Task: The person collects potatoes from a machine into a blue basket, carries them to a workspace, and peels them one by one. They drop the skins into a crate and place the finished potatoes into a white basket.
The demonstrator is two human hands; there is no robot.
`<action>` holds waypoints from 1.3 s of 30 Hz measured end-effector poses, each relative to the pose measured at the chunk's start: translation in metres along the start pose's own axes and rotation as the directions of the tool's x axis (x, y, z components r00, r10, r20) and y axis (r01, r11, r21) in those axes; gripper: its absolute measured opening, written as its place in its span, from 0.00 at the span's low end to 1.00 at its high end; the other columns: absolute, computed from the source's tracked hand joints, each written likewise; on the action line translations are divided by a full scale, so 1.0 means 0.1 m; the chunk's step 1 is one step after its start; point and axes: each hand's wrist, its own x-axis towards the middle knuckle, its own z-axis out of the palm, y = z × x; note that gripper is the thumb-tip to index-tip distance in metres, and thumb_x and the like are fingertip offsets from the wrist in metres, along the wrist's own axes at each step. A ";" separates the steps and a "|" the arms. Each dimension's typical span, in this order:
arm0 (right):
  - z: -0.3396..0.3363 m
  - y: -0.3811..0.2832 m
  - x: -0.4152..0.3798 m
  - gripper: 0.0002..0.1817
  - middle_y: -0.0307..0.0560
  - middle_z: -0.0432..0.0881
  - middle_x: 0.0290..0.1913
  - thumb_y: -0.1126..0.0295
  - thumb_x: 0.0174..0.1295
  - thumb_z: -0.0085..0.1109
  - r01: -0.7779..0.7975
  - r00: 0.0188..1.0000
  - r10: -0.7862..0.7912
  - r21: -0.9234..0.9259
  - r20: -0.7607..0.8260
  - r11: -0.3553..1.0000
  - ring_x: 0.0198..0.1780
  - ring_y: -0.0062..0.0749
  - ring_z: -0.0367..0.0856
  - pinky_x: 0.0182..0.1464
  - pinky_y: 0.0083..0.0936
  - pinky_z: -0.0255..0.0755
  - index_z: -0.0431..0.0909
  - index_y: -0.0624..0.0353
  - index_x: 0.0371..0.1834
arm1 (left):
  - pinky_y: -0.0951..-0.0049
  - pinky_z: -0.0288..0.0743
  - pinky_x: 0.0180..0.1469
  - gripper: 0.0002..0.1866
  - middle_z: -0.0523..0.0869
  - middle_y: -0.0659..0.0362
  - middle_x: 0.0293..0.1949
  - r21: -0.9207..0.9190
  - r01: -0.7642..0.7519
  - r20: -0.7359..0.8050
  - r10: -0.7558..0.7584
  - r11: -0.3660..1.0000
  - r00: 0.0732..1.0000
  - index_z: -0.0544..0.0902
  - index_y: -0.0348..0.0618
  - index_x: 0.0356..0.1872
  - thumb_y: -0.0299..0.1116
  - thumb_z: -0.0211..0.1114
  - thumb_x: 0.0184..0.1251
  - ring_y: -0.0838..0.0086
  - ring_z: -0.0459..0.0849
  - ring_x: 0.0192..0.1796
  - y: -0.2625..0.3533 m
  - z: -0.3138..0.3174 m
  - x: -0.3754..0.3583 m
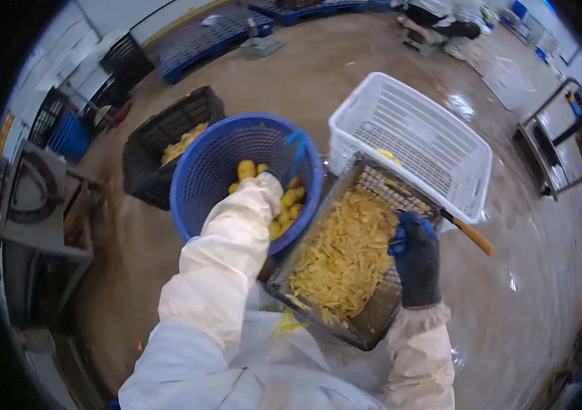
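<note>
My left hand (272, 180) reaches down into a round blue basket (192, 147) holding several yellow, peeled-looking potatoes (246, 169). Its fingers are hidden by the sleeve and potatoes. In a dark blue glove, my right hand (417, 263) is above the right side of a black crate (291, 290). Those fingers are curled; what they hold, if anything, cannot be made out. Pale yellow peelings (346, 249) cover much of the crate's floor. A knife with a wooden handle (474, 236) lies across the crate's far right corner, beside my right hand.
A white basket (434, 130) adjoins the crate's far side, with a yellow piece (388, 156) inside. Another black crate (144, 154) with peelings stands left of the blue basket. A metal cart (564, 140) is at right, blue pallets (202, 41) behind, and a person (445, 17) sits far off.
</note>
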 end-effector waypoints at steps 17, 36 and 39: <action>0.27 0.27 0.10 0.11 0.38 0.73 0.24 0.63 0.66 0.54 -0.177 0.977 0.156 -0.145 -0.146 0.973 0.21 0.20 0.72 0.24 0.16 0.69 0.76 0.61 0.39 | 0.58 0.67 0.62 0.41 0.73 0.50 0.61 0.792 0.201 0.391 -0.732 0.576 0.557 0.69 0.51 0.62 0.50 0.70 0.42 0.58 0.72 0.62 -1.71 -0.55 -1.36; 0.39 0.14 -0.07 0.09 0.39 0.76 0.25 0.67 0.62 0.59 0.020 0.982 0.023 -0.226 0.186 0.974 0.23 0.18 0.73 0.24 0.16 0.69 0.77 0.63 0.36 | 0.74 0.72 0.50 0.19 0.80 0.58 0.43 -0.346 0.557 0.512 -0.345 0.755 0.787 0.76 0.41 0.52 0.36 0.64 0.62 0.72 0.78 0.44 0.39 -0.93 -0.55; 0.49 0.17 -0.15 0.10 0.39 0.78 0.29 0.69 0.60 0.62 0.072 0.955 0.011 -0.269 0.296 0.960 0.27 0.20 0.76 0.28 0.17 0.72 0.76 0.64 0.37 | 0.73 0.74 0.49 0.17 0.81 0.58 0.44 -0.640 0.703 0.618 -0.337 0.309 0.711 0.76 0.41 0.52 0.37 0.61 0.65 0.70 0.80 0.44 1.08 -0.91 -0.67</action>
